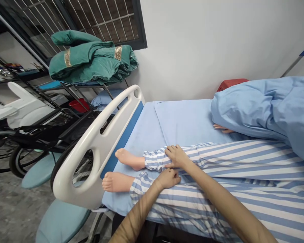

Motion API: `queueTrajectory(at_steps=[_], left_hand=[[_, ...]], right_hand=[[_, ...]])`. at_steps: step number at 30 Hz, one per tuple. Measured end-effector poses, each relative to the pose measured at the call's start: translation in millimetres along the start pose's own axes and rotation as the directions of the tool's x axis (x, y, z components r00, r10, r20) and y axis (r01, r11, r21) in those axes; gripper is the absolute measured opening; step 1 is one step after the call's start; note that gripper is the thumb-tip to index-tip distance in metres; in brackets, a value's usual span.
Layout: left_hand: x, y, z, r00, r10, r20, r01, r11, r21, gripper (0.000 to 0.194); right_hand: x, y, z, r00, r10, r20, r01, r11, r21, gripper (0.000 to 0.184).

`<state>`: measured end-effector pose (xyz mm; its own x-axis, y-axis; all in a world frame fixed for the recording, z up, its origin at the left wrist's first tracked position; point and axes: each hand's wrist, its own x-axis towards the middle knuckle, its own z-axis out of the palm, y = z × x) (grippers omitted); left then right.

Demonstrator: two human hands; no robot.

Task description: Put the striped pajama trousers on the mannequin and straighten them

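Observation:
A training manikin lies on a hospital bed in blue-and-white striped pyjamas, its bare feet (124, 170) towards the white footboard (96, 135). My right hand (177, 157) wraps the far trouser leg (243, 158) just above the cuff. My left hand (167, 179) lies on the near trouser leg (218, 202), its fingers partly hidden. The hands are close together, not touching. A blue blanket (266, 108) covers the manikin's upper body, and a manikin hand (222, 128) shows beneath it. The bed's blue sheet (184, 118) lies under everything.
Beyond the footboard stand a wheelchair (15, 152) and round teal stool seats (60, 221). A green folded blanket (91, 59) sits on a metal rack (73, 89) below a barred window (101, 20). A red stool (231, 84) stands behind the bed against the wall.

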<state>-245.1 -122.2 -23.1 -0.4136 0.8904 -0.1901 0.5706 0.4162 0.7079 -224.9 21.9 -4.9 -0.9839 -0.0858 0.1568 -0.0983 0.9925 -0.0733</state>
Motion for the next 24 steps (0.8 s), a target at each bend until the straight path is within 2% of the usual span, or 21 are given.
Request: queueTrajectory(at_steps=[2,5,7,8,9,10,12,14,16,18,21,24], left_hand=[[0.5,1.4,0.1,1.0,-0.009,-0.001,0.009,0.999,-0.035,0.016],[1.2,6.0,-8.1,0.997,-0.043,-0.06,0.036,0.994,-0.105,0.016],[7.0,10.9,-21.3,0.986,-0.061,-0.153,0.033,0.983,-0.18,0.023],[12.9,14.1,-29.7,0.973,-0.074,-0.221,0.021,0.972,-0.233,0.028],[20.9,17.8,-38.6,0.949,-0.093,-0.301,0.0,0.956,-0.295,0.033],[31.0,21.8,-46.9,0.915,-0.12,-0.385,-0.032,0.93,-0.367,0.037],[55.3,29.3,-58.5,0.822,-0.209,-0.53,-0.118,0.848,-0.516,0.041],[80.3,34.0,-59.2,0.745,-0.296,-0.597,-0.181,0.772,-0.609,0.041],[99.9,34.7,-49.2,0.717,-0.307,-0.625,-0.169,0.793,-0.585,0.041],[110.7,31.8,-34.5,0.71,-0.261,-0.654,-0.086,0.89,-0.448,0.041],[113.0,25.7,-19.2,0.705,-0.202,-0.68,0.024,0.965,-0.262,0.042],[111.1,22.0,-18.6,0.708,-0.188,-0.68,0.041,0.973,-0.227,0.043]], right_hand=[[4.0,1.8,-0.1,0.998,0.046,0.038,-0.045,0.999,-0.023,0.063],[9.9,7.3,2.2,0.996,0.093,0.014,-0.094,0.995,0.039,0.061],[12.7,13.4,4.3,0.99,0.134,-0.043,-0.123,0.974,0.191,0.052],[13.7,17.2,5.2,0.978,0.192,-0.08,-0.159,0.939,0.306,0.044],[14.5,21.4,5.8,0.952,0.283,-0.115,-0.208,0.876,0.436,0.038],[15.1,25.8,6.3,0.907,0.397,-0.141,-0.255,0.784,0.567,0.036],[15.8,33.8,7.3,0.784,0.603,-0.147,-0.287,0.562,0.776,0.041],[16.0,38.8,9.4,0.689,0.712,-0.135,-0.239,0.399,0.885,0.045],[16.4,40.1,12.7,0.647,0.75,-0.139,-0.176,0.324,0.93,0.045],[17.5,38.3,15.1,0.633,0.761,-0.143,-0.142,0.296,0.945,0.044],[20.3,34.8,8.2,0.66,0.741,-0.126,-0.146,0.291,0.946,0.043],[20.7,36.3,-15.2,0.712,0.689,-0.14,-0.193,0.383,0.903,0.043]])
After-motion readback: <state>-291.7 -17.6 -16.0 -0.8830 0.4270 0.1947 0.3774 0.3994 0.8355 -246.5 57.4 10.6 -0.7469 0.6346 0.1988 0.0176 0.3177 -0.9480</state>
